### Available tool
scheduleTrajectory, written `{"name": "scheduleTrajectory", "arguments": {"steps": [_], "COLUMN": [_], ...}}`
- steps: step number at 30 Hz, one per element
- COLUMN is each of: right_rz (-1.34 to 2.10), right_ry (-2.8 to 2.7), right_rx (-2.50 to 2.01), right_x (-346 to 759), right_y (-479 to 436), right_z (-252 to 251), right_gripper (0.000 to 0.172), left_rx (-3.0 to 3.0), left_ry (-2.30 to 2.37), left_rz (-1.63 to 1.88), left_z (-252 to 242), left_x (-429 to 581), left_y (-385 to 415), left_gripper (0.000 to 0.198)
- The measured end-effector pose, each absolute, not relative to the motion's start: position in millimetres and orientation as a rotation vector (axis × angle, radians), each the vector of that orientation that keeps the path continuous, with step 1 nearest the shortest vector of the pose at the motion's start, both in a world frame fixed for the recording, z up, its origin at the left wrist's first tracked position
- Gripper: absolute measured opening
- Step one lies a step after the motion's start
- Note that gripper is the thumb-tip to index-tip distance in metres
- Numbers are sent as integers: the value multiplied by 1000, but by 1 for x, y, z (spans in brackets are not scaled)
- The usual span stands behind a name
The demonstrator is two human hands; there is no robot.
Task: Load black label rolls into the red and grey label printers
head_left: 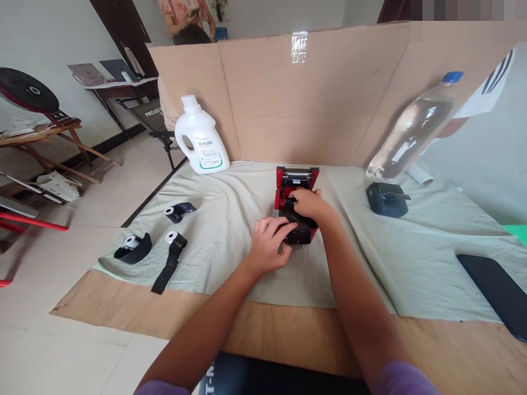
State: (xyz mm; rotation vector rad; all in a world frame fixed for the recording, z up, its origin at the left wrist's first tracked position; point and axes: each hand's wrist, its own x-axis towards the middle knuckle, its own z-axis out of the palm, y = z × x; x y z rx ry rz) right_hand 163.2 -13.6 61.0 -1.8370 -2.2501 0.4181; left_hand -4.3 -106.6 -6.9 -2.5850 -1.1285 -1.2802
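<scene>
Red-and-black boxy device (283, 196) lies open ahead on pale green cloth (230, 219), long axis pointing away from us. Our left hand (267, 242), fingers spread, touches its near end; our right hand (309, 204) bends over its middle, pinching or not we cannot tell.

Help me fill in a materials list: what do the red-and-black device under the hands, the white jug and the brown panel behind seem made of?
Red-and-black device: probably hard plastic, going by the smooth, glossy black cover; its shiny bar may be metal.
White jug: likely moulded plastic, opaque, with a built-in handle.
Brown panel: apparently cardboard, matte, with fold creases.
</scene>
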Motion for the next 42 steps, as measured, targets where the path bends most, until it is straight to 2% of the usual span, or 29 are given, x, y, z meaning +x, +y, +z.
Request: {"name": "scheduleTrajectory", "arguments": {"steps": [3,7,10,14,18,20,24,25,28,30,34,42], "right_rz": [421,604,695,436,718,831,774,764,855,1008,1144,1191], "right_ry": [-2242,-2137,-1975,-1496,-1310,-1255,-1260,-1280,-1330,-1320,-1255,-1209], "right_rx": [-1832,-1703,-1655,-1627,-1365,-1338,-1372,-1385,-1359,-1244,-1048,-949], "right_x": [164,178,198,215,213,210,214,216,221,220,208,204], "right_y": [-11,-19,-27,-21,-5,-2,-10,-14,-27,-35,-44,-44], "right_z": [59,81,100,98,78,73,59,51,22,5,-7,-5], "right_gripper": [29,10,30,29,44,39,25,29,67,77,68,67], "left_rx": [-2601,-2552,-2515,-2492,-2524,-2523,-2514,-2517,-2523,-2518,-2484,-2680], "left_ry": [-1136,-1112,-1080,-1038,-998,-978,-948,-944,-933,-918,-1022,-1461], "left_rz": [-1148,-1119,-1163,-1246,-1243,-1239,-1231,-1230,-1231,-1246,-1337,-1377], "left_z": [-10,-12,-12,-10,-9,-8,-8,-8,-8,-9,-11,-8], "left_x": [-8,-11,-13,-15,-18,-19,-20,-20,-19,-19,-17,-16], "left_y": [-101,-97,-96,-96,-96,-96,-94,-94,-94,-94,-91,-83], "left_gripper": [65,48,40,39,39,39,38,37,36,36,39,70]}}
